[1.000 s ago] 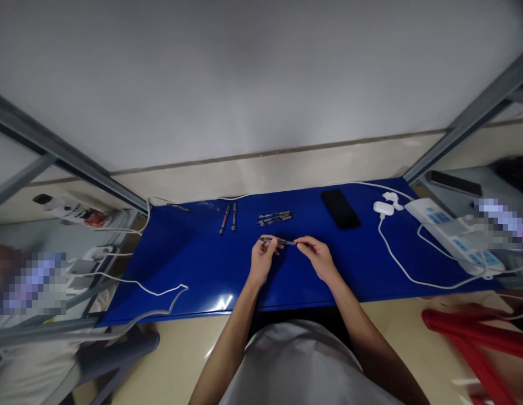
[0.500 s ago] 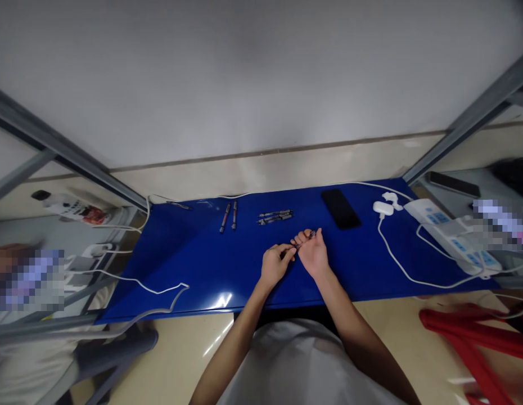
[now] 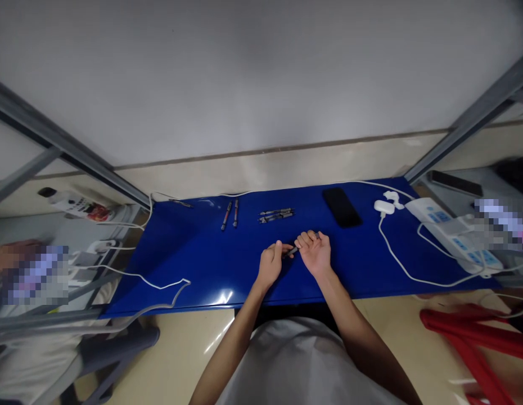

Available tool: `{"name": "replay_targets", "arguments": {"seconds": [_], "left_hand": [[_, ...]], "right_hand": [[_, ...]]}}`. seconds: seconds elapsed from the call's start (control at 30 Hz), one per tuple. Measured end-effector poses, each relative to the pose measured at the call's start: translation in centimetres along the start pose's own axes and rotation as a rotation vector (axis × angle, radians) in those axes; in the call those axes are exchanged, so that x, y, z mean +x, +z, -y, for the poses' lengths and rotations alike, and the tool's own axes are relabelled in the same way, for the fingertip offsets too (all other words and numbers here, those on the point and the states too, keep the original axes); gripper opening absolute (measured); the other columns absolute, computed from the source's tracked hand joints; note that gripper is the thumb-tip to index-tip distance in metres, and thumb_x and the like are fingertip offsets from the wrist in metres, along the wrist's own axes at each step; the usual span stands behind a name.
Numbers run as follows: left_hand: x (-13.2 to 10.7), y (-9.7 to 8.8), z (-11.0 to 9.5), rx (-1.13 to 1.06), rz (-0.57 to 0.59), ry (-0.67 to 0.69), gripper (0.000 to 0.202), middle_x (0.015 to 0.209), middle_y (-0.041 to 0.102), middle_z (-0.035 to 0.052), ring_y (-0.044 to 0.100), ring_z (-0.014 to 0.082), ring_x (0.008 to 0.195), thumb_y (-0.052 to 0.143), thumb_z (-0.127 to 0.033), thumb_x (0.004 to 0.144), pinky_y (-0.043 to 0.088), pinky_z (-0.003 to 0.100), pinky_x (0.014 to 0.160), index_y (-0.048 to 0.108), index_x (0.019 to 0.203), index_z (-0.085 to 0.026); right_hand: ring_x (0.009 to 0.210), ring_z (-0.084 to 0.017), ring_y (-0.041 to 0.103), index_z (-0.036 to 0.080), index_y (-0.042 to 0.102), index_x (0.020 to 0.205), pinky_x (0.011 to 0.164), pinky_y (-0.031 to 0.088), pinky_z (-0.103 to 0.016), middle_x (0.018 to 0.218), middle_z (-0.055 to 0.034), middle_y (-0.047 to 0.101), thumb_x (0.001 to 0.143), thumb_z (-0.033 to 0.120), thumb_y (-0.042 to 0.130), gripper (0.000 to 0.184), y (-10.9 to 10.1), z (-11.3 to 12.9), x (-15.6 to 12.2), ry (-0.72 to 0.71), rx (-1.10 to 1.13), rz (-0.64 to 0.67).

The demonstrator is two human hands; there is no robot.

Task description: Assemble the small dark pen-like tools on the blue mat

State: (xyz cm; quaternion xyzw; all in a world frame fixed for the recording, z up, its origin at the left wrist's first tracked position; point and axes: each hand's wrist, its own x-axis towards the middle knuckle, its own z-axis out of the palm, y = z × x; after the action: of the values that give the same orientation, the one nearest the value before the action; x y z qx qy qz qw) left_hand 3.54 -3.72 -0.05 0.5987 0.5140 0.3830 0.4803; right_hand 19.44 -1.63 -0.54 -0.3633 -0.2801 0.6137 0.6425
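Left hand (image 3: 270, 264) and right hand (image 3: 315, 253): both closed on one pen (image 3: 292, 251) over blue worktop (image 3: 194, 264); spare pens (image 3: 276, 214) behind; phone (image 3: 341, 207) right.

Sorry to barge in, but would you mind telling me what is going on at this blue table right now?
A person holds a dark pen between both hands over the blue table. The left hand grips one end and the right hand, fingers curled, closes on the other. Farther back lie two pens, a small bunch of pens, a black phone and a white charger.
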Motion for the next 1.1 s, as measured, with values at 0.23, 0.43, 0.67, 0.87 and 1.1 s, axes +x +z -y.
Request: {"name": "replay_targets", "arguments": {"seconds": [0.23,0.43,0.67,0.87,1.1], "left_hand": [[-0.03,-0.04,0.43,-0.035,-0.003,-0.028,0.075,0.085,0.081,0.0076,0.072,0.0221,0.086,0.020,-0.059,0.108,0.051,0.037,0.086,0.080,0.102,-0.016],[-0.07,0.02,0.42,-0.036,-0.007,-0.019,0.075,0.085,0.080,0.0078,0.070,0.0220,0.085,0.020,-0.060,0.108,0.050,0.036,0.084,0.080,0.102,-0.015],[-0.16,0.02,0.16,-0.032,-0.011,-0.033,0.076,0.086,0.080,0.0087,0.071,0.0230,0.087,0.020,-0.060,0.107,0.050,0.036,0.087,0.080,0.102,-0.014],[-0.09,0.00,0.42,-0.022,-0.016,-0.023,0.074,0.085,0.080,0.0081,0.071,0.0230,0.088,0.021,-0.059,0.108,0.049,0.036,0.087,0.080,0.101,-0.015],[-0.12,0.02,0.55,-0.003,-0.027,-0.002,0.072,0.084,0.080,0.0069,0.072,0.0222,0.090,0.022,-0.058,0.108,0.049,0.035,0.088,0.080,0.101,-0.016]], "right_hand": [[0.056,-0.017,0.018,0.025,0.023,0.064,0.058,0.035,-0.036,0.063,0.0044,0.017,0.095,0.052,0.039,0.045,0.20,0.03,0.00,0.078,0.208,-0.036],[0.057,-0.017,0.017,0.024,0.026,0.063,0.058,0.033,-0.034,0.064,0.0044,0.018,0.095,0.047,0.040,0.041,-0.01,-0.20,0.19,0.092,0.300,-0.021],[0.058,-0.015,0.017,0.022,0.028,0.063,0.059,0.033,-0.030,0.064,0.0045,0.017,0.094,0.040,0.041,0.038,0.05,-0.12,0.17,0.128,0.391,-0.016],[0.058,-0.015,0.019,0.022,0.033,0.062,0.059,0.035,-0.029,0.064,0.0047,0.017,0.093,0.037,0.040,0.035,0.20,0.07,-0.05,0.156,0.469,-0.018],[0.057,-0.014,0.021,0.021,0.035,0.062,0.059,0.036,-0.028,0.064,0.0046,0.018,0.095,0.038,0.037,0.038,0.21,0.12,-0.14,0.170,0.513,-0.028]]}}
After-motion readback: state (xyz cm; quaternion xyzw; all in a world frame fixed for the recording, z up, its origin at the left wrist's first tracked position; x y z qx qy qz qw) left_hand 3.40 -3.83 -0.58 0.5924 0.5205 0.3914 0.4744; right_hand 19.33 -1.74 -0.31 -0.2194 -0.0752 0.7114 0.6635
